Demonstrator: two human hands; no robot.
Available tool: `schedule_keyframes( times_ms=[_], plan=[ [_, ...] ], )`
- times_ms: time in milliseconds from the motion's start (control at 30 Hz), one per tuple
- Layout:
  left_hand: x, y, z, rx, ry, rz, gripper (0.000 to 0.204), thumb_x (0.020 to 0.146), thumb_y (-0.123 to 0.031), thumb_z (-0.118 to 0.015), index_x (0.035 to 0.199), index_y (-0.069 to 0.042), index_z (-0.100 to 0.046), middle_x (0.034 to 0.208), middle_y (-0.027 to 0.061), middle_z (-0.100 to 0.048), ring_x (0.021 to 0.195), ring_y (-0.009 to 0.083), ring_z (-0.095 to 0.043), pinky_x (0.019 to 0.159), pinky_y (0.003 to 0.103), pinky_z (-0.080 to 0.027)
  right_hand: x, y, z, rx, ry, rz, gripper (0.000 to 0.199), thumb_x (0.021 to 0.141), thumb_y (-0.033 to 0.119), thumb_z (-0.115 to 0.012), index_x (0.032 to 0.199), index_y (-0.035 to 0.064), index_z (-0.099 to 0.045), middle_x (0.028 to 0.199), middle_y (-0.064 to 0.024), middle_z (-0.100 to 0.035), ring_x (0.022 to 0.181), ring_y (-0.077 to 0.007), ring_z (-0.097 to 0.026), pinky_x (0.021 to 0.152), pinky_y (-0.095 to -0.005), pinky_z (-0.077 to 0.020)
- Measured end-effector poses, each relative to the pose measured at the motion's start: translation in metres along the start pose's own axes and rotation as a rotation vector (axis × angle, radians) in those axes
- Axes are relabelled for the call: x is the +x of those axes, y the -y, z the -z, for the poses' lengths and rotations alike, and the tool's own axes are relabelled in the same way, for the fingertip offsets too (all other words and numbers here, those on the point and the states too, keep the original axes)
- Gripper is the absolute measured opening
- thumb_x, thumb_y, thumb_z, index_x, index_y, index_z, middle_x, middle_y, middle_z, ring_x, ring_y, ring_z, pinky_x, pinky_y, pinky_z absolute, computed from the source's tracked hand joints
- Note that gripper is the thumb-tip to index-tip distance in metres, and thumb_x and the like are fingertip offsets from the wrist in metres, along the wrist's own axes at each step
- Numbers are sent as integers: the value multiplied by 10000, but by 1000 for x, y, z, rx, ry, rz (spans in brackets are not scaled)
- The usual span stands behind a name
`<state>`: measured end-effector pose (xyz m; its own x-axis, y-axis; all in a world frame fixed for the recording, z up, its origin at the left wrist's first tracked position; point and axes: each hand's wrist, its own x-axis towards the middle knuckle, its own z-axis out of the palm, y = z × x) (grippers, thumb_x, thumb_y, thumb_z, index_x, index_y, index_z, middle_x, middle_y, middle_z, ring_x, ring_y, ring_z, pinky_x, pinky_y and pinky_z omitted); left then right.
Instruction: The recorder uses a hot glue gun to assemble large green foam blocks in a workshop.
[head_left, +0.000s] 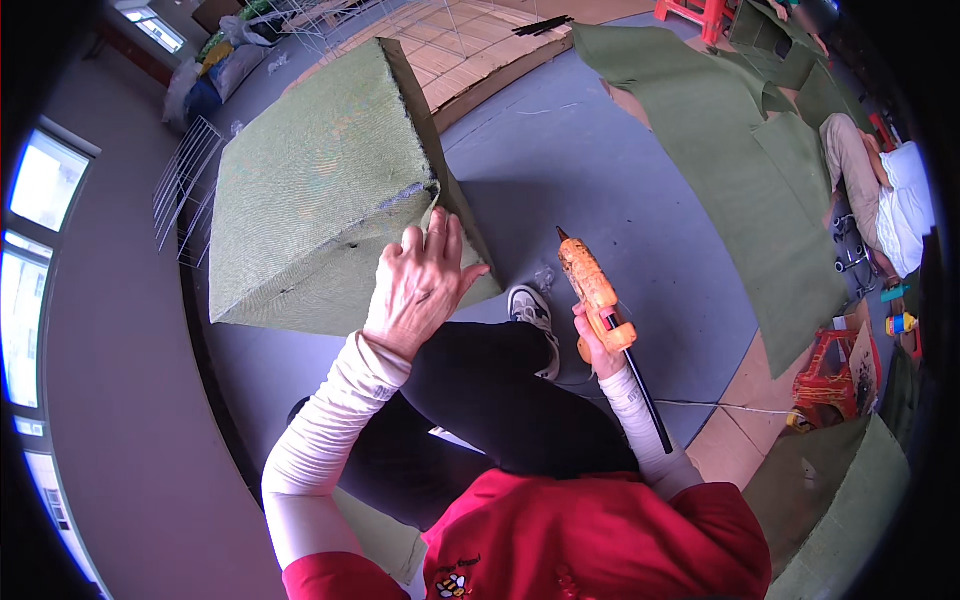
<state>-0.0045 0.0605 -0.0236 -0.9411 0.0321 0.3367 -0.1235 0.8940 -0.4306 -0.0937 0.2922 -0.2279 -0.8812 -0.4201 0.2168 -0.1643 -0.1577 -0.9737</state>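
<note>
A large box covered in green fabric (310, 160) stands tilted in front of me on the left. My left hand (422, 275) lies against its near side, fingers pressed on the covering and thumb held apart. Just above the fingertips, at the box's corner, a loose edge of the fabric sticks up, and dark grey shows along the seam there. In my right hand (600, 345) is an orange hot glue gun (588, 280), stained with dark residue, its nozzle pointing up and away from me. A long black glue stick (650, 405) juts from its back end. The nozzle is apart from the box.
Green fabric sheets (720, 190) spread over cardboard on the right. Beyond them another person (885, 205) sits low, near a red plastic stool (828, 375). White wire racks (190, 190) stand left of the box. A pale cable (700, 404) crosses the floor at right.
</note>
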Motion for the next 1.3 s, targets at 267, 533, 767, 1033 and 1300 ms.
schedule_keyframes(
  times_ms=[267, 533, 767, 1033, 1300],
  plan=[
    [1, -42, -21, -415, -242, 558, 415, 893, -236, -626, 1202, 37, -576, 1030, 164, -672, 738, 246, -668, 670, 314, -543, 29, 59, -17, 62, 242, 157, 250, 836, 58, -626, 1076, 11, -575, 1005, -99, -621, 987, -226, -601, 920, -382, -463],
    [-11, -105, 22, -1577, -257, 976, 314, 947, -97, -539, 1235, 27, -565, 672, 63, -643, 508, 76, -568, 493, 239, -471, 27, 86, -20, 30, 261, 71, 388, 741, 55, -740, 1111, 7, -632, 988, -105, -697, 884, -205, -678, 794, -312, -534],
    [-85, 23, 96, -1278, -297, 708, 102, 839, -22, -639, 905, 38, -689, 756, 118, -689, 609, 157, -644, 564, 252, -516, 14, 93, 9, 130, 244, 242, 216, 803, 111, -645, 987, 8, -597, 956, -112, -608, 947, -278, -599, 900, -466, -478],
    [-51, 59, -36, -1831, -194, 848, 335, 971, -235, -509, 1184, -3, -622, 1179, 114, -640, 830, 122, -624, 757, 263, -494, 4, 69, 20, 232, 95, 109, 284, 863, 221, -589, 1059, 20, -544, 991, -101, -555, 1009, -266, -524, 953, -480, -415],
    [-157, -17, -85, -1864, -93, 1213, 209, 918, -194, -601, 968, -2, -668, 725, 22, -633, 651, 88, -556, 657, 245, -459, -10, 63, 34, 284, 26, -5, 261, 857, 201, -572, 1045, 23, -534, 989, -98, -531, 1004, -248, -521, 970, -454, -403]
  ],
)
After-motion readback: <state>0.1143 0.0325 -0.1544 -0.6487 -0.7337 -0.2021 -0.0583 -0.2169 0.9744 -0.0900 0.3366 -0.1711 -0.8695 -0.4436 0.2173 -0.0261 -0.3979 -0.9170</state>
